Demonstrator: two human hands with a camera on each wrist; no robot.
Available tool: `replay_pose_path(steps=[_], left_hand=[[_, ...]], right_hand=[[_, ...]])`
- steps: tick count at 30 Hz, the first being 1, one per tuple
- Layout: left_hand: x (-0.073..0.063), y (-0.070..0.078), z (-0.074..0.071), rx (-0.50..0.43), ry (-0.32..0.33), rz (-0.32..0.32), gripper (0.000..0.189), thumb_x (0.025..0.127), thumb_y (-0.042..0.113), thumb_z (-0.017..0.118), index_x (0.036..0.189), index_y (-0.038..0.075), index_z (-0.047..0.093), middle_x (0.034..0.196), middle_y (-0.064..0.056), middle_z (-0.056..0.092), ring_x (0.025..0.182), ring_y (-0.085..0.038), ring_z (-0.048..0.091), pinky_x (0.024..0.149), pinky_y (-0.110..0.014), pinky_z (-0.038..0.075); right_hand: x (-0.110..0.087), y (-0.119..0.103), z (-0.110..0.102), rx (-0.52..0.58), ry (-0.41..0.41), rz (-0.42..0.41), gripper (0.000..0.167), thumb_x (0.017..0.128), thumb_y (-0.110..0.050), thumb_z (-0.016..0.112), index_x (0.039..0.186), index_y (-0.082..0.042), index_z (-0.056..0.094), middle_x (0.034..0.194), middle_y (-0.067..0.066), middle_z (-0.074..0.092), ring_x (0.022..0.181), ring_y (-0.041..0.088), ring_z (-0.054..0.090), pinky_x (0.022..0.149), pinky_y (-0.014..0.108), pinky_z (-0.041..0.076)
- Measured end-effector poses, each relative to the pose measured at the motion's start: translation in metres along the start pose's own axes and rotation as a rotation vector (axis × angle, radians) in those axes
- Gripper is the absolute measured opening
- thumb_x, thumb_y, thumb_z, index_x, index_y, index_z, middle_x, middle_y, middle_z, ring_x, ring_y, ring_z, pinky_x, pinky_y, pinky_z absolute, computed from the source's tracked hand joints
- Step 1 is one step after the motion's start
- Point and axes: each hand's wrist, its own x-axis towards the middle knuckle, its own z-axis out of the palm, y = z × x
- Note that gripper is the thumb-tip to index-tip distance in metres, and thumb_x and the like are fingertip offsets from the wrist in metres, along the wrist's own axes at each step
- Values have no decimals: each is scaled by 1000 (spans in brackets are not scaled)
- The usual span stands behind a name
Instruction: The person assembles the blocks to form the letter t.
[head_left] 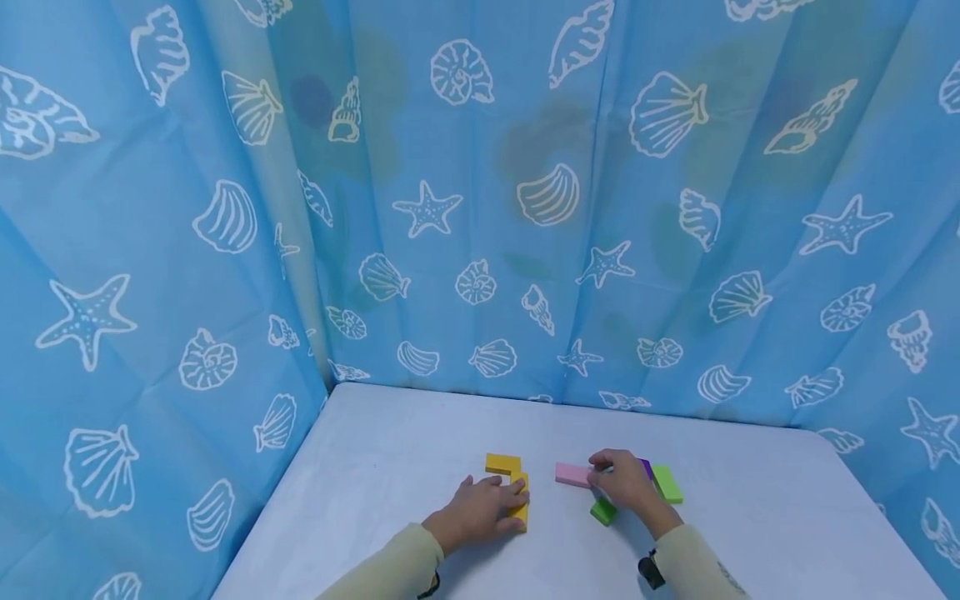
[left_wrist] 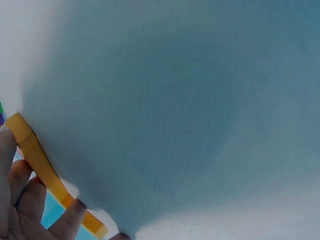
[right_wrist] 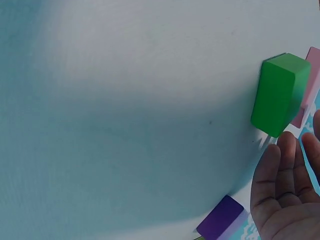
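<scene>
Two yellow blocks lie end to corner in the head view: a far yellow block (head_left: 502, 463) set crosswise and a near yellow block (head_left: 519, 521) running toward me. My left hand (head_left: 480, 510) rests over the near one, its spread fingers touching it. The left wrist view shows those fingers (left_wrist: 34, 197) along the yellow edge (left_wrist: 45, 170). My right hand (head_left: 624, 479) is at the right end of a pink block (head_left: 572, 475), fingers loosely bent. A green block (right_wrist: 280, 95) stands just past its fingertips in the right wrist view.
Right of my right hand lie a purple block (head_left: 646, 468) and a light green block (head_left: 667, 484). The white table (head_left: 405, 433) ends at a blue shell-print curtain (head_left: 465, 333) at the back, with more curtain at both sides.
</scene>
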Motion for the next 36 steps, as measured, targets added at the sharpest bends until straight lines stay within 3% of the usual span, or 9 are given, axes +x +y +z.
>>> replay_pose_path(steps=[23,28,36], left_hand=[[-4,-6,-5,1,-4,-23,53,93,56,59,142,39,51,152,20,43,140,-25,45,109,-67,34],[-3,-2,-2,1,-3,-8,53,92,56,58,142,39,52,152,20,43,139,-25,46,109,-67,35],[0,-1,1,29,-2,-3,53,92,57,57,142,40,52,152,20,43,139,-24,47,108,-67,36]], right_hand=[[6,-2,4,39,-5,-6,34,91,-19,70,120,-3,66,112,13,68,103,28,61,92,48,54],[6,6,8,53,5,2,35,90,-23,72,120,-4,67,112,13,68,105,30,61,93,49,54],[4,5,9,84,1,-21,36,89,-21,74,120,-3,68,104,11,68,95,23,59,86,42,55]])
